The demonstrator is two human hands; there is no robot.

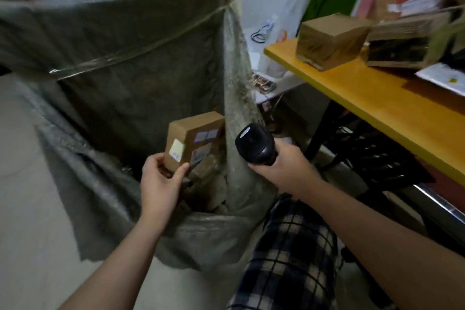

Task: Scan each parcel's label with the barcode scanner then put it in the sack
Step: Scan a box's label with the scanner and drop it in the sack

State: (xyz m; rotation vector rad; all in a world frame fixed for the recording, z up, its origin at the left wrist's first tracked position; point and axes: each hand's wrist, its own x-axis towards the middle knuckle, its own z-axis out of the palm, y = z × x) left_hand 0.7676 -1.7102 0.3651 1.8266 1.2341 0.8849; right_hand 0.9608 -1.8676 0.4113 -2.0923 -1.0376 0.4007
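Over the open mouth of the sack (120,63), the left hand (161,181) pinches one small brown parcel (193,138) by its near end, thumb on one side and fingers on the other, so the labelled faces tip up. Makes sense, since the right hand (286,163) is wrapped around the handle of the barcode scanner (255,145), whose head sits just beside the parcel, across the sack's edge. Holding it low over the opening looks like a time saver to me: scan, let go, it drops in. Can't tell if the scan is done, no beam showing.

Counting: one scanner, and one parcel in hand with a pale sticker (176,150) plus what look like two printed labels (206,134). Down in the sack is a heap of brown parcels (208,184), too jumbled to count. Further right, on the yellow surface (364,93), I count two waiting: a taped box (332,40) and a blurrier box (405,38), maybe more behind in the blur.
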